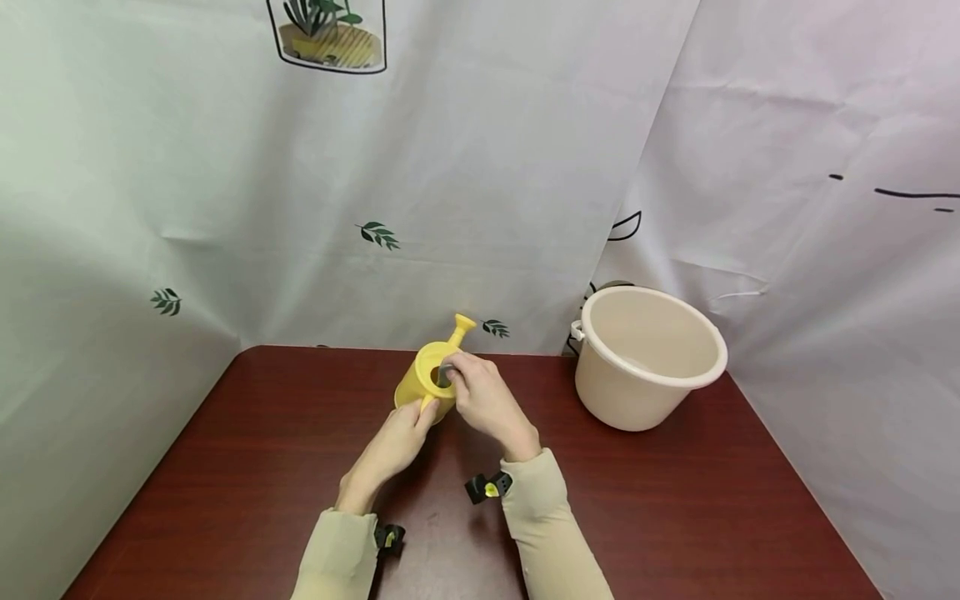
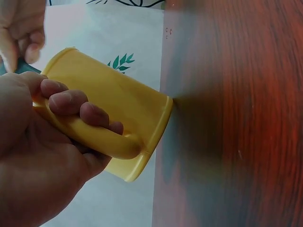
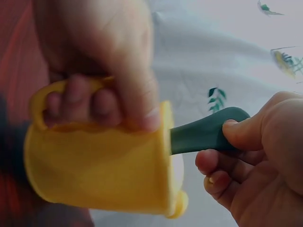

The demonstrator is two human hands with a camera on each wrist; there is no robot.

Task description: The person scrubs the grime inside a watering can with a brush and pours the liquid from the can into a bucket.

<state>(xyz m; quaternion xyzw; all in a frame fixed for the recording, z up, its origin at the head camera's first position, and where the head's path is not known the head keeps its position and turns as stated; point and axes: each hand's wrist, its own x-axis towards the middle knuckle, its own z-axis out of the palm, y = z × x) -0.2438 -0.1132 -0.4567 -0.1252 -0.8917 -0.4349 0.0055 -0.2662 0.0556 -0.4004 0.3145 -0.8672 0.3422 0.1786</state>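
Note:
A yellow watering can (image 1: pixel 412 388) is tilted over the table, its spout and rose pointing up and away. My left hand (image 1: pixel 392 440) grips the can's handle (image 2: pixel 102 140), fingers curled round it. My right hand (image 1: pixel 487 402) pinches the dark green handle (image 3: pixel 203 133) of a tool between thumb and fingers at the can's round top opening. The tool's other end is hidden inside the can. In the left wrist view, the can's base edge overlaps the border of the table.
A cream bucket (image 1: pixel 624 398) stands upright at the back right of the dark red wooden table (image 1: pixel 285 450). White cloth (image 1: pixel 480 167) printed with leaves hangs behind and at both sides. Each sleeved wrist wears a small black camera.

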